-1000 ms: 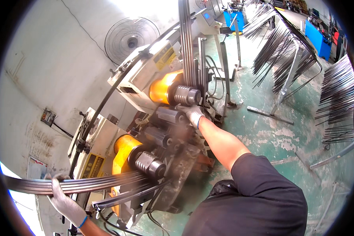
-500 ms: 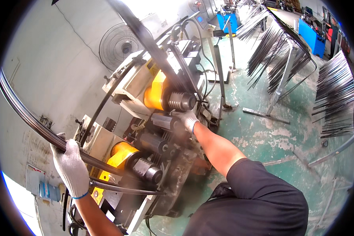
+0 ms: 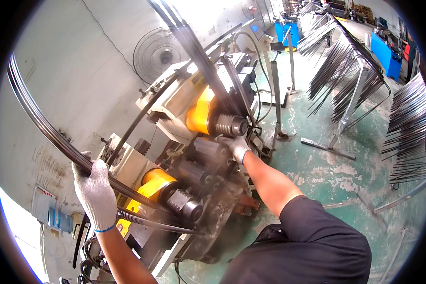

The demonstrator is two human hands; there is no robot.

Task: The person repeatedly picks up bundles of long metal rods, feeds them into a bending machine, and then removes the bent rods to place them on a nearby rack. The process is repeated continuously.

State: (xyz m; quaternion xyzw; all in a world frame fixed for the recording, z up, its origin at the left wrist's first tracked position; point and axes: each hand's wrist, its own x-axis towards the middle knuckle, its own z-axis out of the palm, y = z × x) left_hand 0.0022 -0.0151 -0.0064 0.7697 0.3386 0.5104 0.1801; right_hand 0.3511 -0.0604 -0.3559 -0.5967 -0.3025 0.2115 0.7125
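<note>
My left hand (image 3: 95, 194), in a white knitted glove, is closed around a bundle of long, thin metal rods (image 3: 40, 120). The bundle slopes from the far left through that hand toward the machine's lower threaded roller (image 3: 184, 204). My right hand (image 3: 235, 147), gloved too, reaches in below the upper threaded roller (image 3: 229, 125), beside a dark many-sided block (image 3: 212, 150). Its fingers are partly hidden and smeared, so what they touch is unclear. Another dark rod bundle (image 3: 199, 57) rises from the upper roller toward the top edge.
Yellow housings (image 3: 201, 113) sit behind the rollers on the cream machine (image 3: 168, 99). A ribbed hose (image 3: 142, 218) crosses below my left hand. A large fan (image 3: 158, 54) stands by the wall. Racks of thin rods (image 3: 350, 71) and blue cabinets (image 3: 386, 54) stand to the right.
The view has shifted, so the machine and racks sit further right in the picture. Both hands keep their places, the left still gripping the rods. The upper bundle's rods look more fanned out.
</note>
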